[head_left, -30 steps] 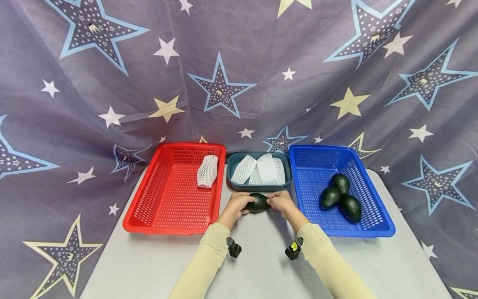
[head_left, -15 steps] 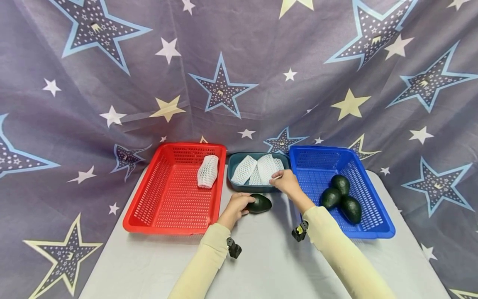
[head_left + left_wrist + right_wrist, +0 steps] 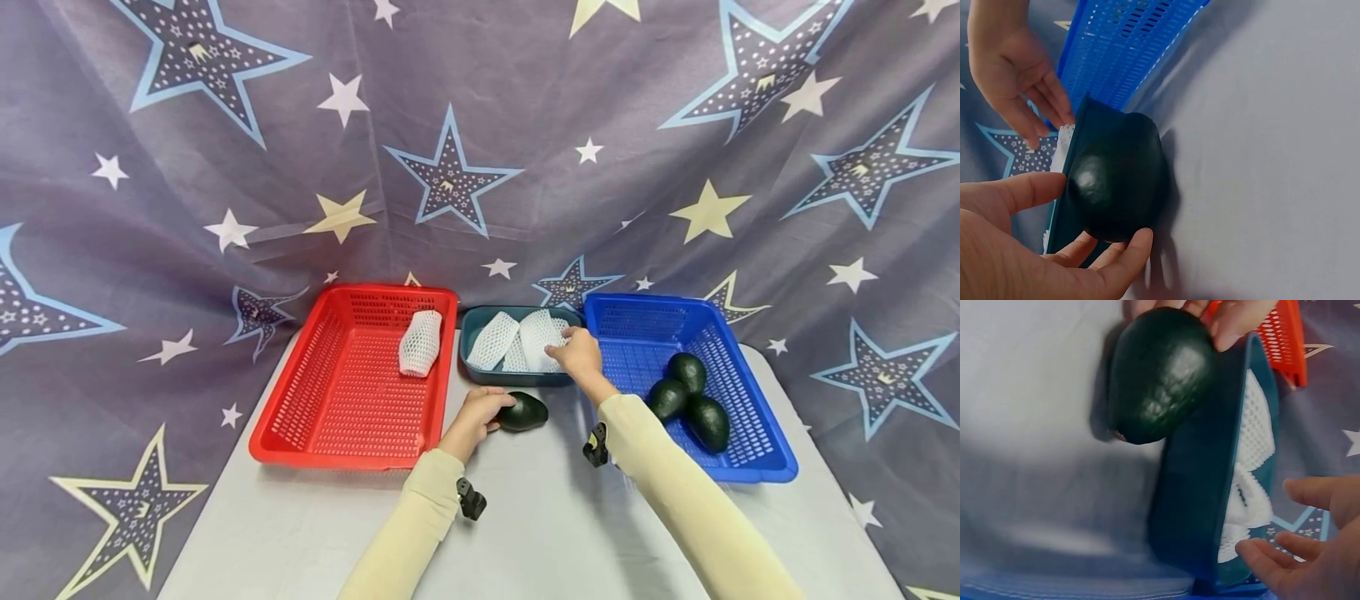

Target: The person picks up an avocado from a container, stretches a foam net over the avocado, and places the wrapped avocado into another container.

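A dark green avocado (image 3: 527, 412) lies on its side at the table's middle. My left hand (image 3: 478, 414) holds its left end between thumb and fingers, as the left wrist view also shows around the avocado (image 3: 1119, 181). Just behind it stands a teal box (image 3: 513, 378) with several white foam net sleeves (image 3: 537, 342). My right hand (image 3: 582, 357) is over the box's right side. In the right wrist view, that right hand (image 3: 1316, 544) has thumb and fingers spread with nothing between them, fingertips close to the sleeves (image 3: 1254, 425); contact is hard to tell.
On the left is a red basket (image 3: 341, 460) with one white net sleeve (image 3: 420, 343), plump as if filled. A blue basket (image 3: 738, 473) on the right holds three bare avocados (image 3: 687, 372). The pale tabletop (image 3: 532, 517) stretches in front; a star-patterned curtain (image 3: 480, 250) hangs behind.
My right hand has let go of the avocado's right end and moved back over the teal box, its fingers spreading. My left hand stays on the avocado.
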{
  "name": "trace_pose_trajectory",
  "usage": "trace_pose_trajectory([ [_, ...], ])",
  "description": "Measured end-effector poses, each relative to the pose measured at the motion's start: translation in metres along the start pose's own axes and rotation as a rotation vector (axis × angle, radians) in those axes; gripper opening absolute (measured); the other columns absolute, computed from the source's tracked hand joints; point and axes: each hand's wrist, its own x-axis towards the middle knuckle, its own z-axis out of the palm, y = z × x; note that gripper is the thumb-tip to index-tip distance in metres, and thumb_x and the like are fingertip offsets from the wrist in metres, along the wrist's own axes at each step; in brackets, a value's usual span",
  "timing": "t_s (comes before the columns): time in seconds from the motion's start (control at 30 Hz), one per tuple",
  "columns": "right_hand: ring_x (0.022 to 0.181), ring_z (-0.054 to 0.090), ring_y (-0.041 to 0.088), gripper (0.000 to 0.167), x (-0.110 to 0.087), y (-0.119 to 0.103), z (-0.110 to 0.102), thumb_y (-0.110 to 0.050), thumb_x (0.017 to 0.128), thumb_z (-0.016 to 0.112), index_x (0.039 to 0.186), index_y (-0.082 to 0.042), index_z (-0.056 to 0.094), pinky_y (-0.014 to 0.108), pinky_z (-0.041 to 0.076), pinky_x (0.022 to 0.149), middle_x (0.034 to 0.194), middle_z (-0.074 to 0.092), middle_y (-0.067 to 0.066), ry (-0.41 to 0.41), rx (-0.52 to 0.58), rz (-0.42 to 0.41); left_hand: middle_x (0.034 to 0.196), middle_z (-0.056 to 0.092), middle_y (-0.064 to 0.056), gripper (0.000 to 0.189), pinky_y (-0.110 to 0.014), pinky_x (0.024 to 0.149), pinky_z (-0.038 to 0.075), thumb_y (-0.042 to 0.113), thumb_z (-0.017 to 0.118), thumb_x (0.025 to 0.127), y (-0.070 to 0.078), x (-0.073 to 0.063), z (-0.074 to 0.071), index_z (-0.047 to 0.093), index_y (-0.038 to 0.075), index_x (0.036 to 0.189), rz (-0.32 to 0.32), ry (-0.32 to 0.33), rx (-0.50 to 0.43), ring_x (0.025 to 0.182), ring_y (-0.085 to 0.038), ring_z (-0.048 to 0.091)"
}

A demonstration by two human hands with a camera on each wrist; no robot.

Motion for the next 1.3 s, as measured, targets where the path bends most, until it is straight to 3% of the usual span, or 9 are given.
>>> trace_pose_trajectory([
  [0.23, 0.117, 0.064, 0.042, 0.057, 0.004, 0.001, 0.008, -0.027, 0.086, 0.080, 0.130, 0.005, 0.062, 0.051, 0.053, 0.097, 0.129, 0.067, 0.025, -0.009, -0.038, 0.042, 0.133, 0.062, -0.018, 0.050, -0.038, 0.084, 0.050, 0.007, 0.073, 0.085, -0.001, -0.003, -0.002, 0.060, 0.000, 0.132, 0.025, -0.020, 0.024, 0.103, -0.022, 0.059],
  [0.53, 0.114, 0.065, 0.041, 0.041, 0.004, 0.003, 0.011, -0.018, 0.087, 0.077, 0.121, 0.002, 0.067, 0.051, 0.054, 0.096, 0.125, 0.069, 0.023, 0.008, -0.014, 0.077, 0.134, 0.063, -0.019, 0.050, -0.036, 0.083, 0.050, 0.007, 0.072, 0.084, -0.004, -0.001, -0.003, 0.061, -0.001, 0.133, 0.025, -0.023, 0.027, 0.102, -0.023, 0.060],
  [0.8, 0.103, 0.067, 0.040, 0.018, 0.006, 0.006, 0.014, -0.006, 0.080, 0.068, 0.096, 0.000, 0.074, 0.050, 0.054, 0.092, 0.107, 0.074, 0.022, 0.107, 0.062, 0.081, 0.132, 0.064, -0.020, 0.050, -0.039, 0.087, 0.050, 0.005, 0.072, 0.083, -0.004, -0.003, -0.005, 0.061, -0.002, 0.131, 0.034, -0.019, 0.024, 0.108, -0.025, 0.063],
  [0.97, 0.105, 0.066, 0.042, 0.021, 0.004, 0.004, 0.009, -0.004, 0.080, 0.066, 0.098, 0.002, 0.075, 0.051, 0.053, 0.093, 0.107, 0.074, 0.023, 0.182, 0.154, 0.063, 0.124, 0.066, -0.017, 0.050, -0.026, 0.069, 0.043, 0.005, 0.072, 0.081, -0.003, -0.003, -0.004, 0.062, -0.003, 0.129, 0.052, 0.000, 0.012, 0.080, -0.014, 0.054],
  [1.03, 0.104, 0.066, 0.041, 0.022, 0.002, 0.002, 0.007, -0.004, 0.081, 0.067, 0.100, 0.002, 0.076, 0.050, 0.053, 0.091, 0.106, 0.075, 0.023, 0.208, 0.201, 0.060, 0.122, 0.065, -0.016, 0.050, -0.025, 0.066, 0.039, 0.006, 0.072, 0.081, -0.002, -0.003, -0.004, 0.062, -0.003, 0.129, 0.072, 0.018, 0.005, 0.078, -0.012, 0.050],
  [1.17, 0.081, 0.068, 0.026, 0.019, -0.005, -0.001, 0.001, -0.001, 0.080, 0.070, 0.097, 0.004, 0.077, 0.035, 0.057, 0.077, 0.089, 0.076, 0.018, 0.246, 0.339, 0.071, 0.122, 0.065, -0.019, 0.050, -0.031, 0.083, 0.049, 0.007, 0.071, 0.081, 0.002, -0.004, -0.004, 0.061, -0.005, 0.128, 0.149, 0.067, -0.025, 0.094, -0.022, 0.059],
  [1.23, 0.067, 0.065, 0.015, 0.019, -0.010, -0.002, -0.001, 0.001, 0.080, 0.071, 0.098, 0.006, 0.075, 0.026, 0.056, 0.068, 0.075, 0.072, 0.011, 0.232, 0.465, 0.084, 0.122, 0.066, -0.021, 0.049, -0.036, 0.096, 0.050, 0.007, 0.070, 0.081, 0.006, -0.007, -0.003, 0.062, -0.005, 0.128, 0.189, 0.089, -0.039, 0.106, -0.026, 0.062],
  [1.3, 0.059, 0.061, 0.006, 0.021, -0.015, -0.003, -0.004, 0.005, 0.082, 0.070, 0.102, 0.011, 0.072, 0.020, 0.056, 0.062, 0.067, 0.067, 0.001, 0.185, 0.623, 0.093, 0.122, 0.067, -0.022, 0.049, -0.039, 0.100, 0.050, 0.007, 0.070, 0.083, 0.013, -0.011, -0.001, 0.062, -0.005, 0.129, 0.221, 0.093, -0.065, 0.107, -0.027, 0.063],
])
